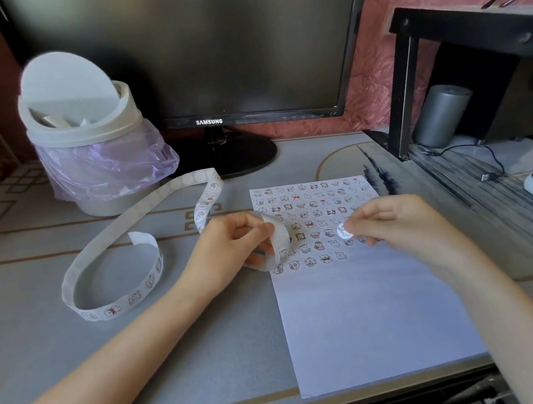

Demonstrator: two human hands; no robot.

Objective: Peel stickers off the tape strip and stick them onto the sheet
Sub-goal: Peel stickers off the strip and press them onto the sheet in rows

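Currently the right hand [392, 221] pinches a peeled sticker [343, 230] over the sheet [370, 322], the bare spot ending the last row near, at about 5 o'clock of it, while the left hand [233, 244], at 9 o'clock, grips the curled tape strip [112, 310].

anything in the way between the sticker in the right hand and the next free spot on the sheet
Nothing visible. The right hand pinches the sticker above the sheet, and the bare paper after the last row lies open. The tape strip in the left hand overlaps only the sheet's left edge.
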